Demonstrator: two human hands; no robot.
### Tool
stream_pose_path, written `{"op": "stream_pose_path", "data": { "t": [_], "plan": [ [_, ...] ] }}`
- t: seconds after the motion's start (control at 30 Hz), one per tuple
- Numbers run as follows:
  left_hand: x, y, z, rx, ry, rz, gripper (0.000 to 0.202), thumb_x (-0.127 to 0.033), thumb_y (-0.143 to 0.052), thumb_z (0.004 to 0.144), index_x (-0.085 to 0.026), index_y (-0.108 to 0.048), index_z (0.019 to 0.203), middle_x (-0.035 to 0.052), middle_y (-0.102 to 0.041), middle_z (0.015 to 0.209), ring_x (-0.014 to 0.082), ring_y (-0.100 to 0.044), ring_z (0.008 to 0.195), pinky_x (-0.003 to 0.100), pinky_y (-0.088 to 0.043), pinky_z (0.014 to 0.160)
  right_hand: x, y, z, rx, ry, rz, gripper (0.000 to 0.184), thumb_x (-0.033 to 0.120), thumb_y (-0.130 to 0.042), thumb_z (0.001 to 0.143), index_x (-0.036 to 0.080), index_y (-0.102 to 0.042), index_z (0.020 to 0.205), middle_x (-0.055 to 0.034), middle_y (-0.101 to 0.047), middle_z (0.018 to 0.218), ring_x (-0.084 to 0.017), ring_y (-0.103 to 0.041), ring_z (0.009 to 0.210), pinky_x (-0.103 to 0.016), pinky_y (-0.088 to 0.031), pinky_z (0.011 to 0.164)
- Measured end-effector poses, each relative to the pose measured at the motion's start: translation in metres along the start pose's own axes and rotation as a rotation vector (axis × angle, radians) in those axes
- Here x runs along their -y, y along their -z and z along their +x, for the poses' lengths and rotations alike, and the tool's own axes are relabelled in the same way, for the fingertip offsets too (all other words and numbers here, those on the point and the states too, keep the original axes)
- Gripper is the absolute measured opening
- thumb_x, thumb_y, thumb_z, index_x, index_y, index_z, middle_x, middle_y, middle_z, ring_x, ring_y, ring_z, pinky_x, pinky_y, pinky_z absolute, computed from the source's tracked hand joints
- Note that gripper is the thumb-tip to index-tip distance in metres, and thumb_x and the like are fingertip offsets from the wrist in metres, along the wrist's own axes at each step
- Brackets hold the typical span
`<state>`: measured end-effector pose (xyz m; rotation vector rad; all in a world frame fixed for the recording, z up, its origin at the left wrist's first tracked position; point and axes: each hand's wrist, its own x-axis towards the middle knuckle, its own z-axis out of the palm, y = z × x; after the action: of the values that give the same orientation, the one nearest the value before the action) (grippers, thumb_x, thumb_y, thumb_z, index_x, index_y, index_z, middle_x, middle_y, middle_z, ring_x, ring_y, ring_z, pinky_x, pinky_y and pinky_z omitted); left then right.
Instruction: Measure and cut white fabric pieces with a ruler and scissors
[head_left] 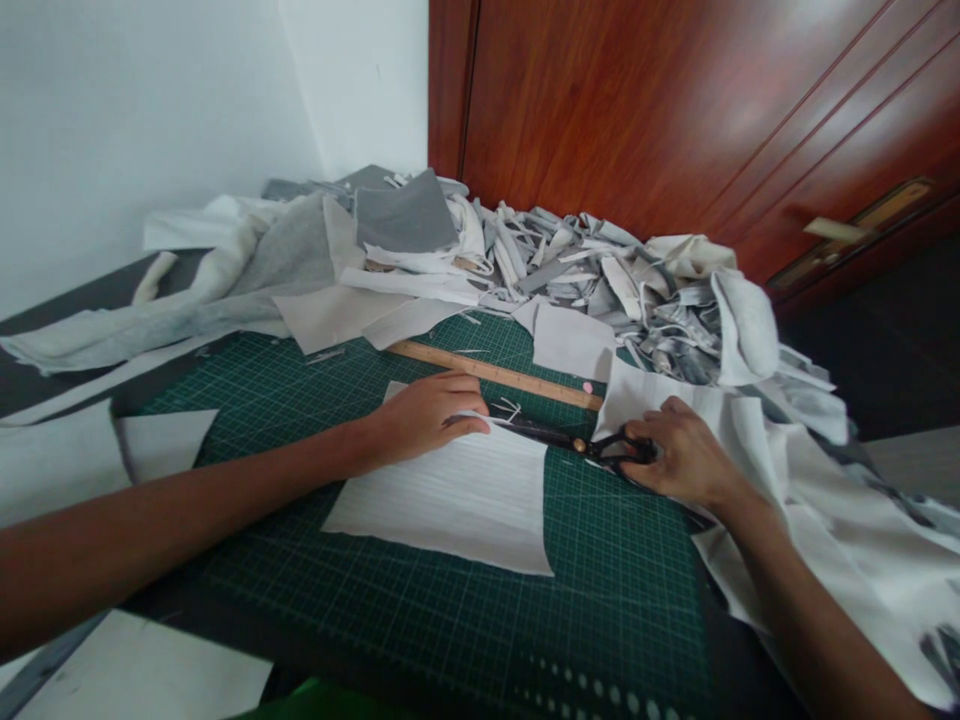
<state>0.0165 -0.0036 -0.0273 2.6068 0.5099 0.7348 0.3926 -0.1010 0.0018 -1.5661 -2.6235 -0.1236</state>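
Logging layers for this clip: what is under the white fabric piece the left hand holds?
The green cutting mat shows around the fabric piece; whatever lies directly beneath it is covered.

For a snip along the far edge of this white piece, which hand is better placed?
Probably your right hand: it grips the black scissors, whose blades lie along the far edge of the white piece. Your left hand holds that edge by the blades, so it seems better suited to steadying.

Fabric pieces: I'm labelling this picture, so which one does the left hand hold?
The faintly striped white piece on the green mat, beside the scissors: the left hand grips its far edge, while the other pieces lie outside that hand.
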Motion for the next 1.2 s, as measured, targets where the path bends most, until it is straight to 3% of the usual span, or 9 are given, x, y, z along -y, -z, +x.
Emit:
{"op": "stream_pose_path", "data": {
  "t": [0.27,1.0,1.2],
  "plan": [
    [0.0009,-0.0005,0.0007,0.004,0.02,-0.008,0.029,-0.034,-0.055,0.107,-0.018,-0.073,0.092,0.0038,-0.069,0.091,0.0167,-0.063,0.087,0.027,-0.045,0.081,0.0094,-0.0012,0.0058,-0.031,0.002,0.009,0.02,0.035,-0.067,0.082,0.022,-0.059,0.069,-0.0012,-0.062,0.061,-0.019,-0.054,0.059,-0.037,-0.034,0.074],
    [0.0034,-0.0003,-0.0001,0.007,0.045,-0.008,0.03,-0.036,-0.055,0.106,-0.018,-0.074,0.091,0.0044,-0.07,0.092,0.0167,-0.064,0.086,0.027,-0.046,0.081,0.0064,-0.0061,0.0044,-0.019,-0.001,0.045,0.033,0.047,-0.067,0.089,0.022,-0.057,0.069,0.0001,-0.065,0.06,-0.017,-0.054,0.055,-0.038,-0.032,0.077],
    [0.004,-0.0003,-0.0009,0.014,0.064,-0.015,0.027,-0.035,-0.057,0.105,-0.018,-0.074,0.091,0.0041,-0.07,0.093,0.0166,-0.064,0.086,0.028,-0.046,0.082,0.008,-0.0031,0.0055,-0.028,-0.004,0.073,0.032,0.044,-0.066,0.089,0.024,-0.056,0.066,-0.0003,-0.066,0.058,-0.018,-0.05,0.055,-0.038,-0.03,0.072]
  ]
}}
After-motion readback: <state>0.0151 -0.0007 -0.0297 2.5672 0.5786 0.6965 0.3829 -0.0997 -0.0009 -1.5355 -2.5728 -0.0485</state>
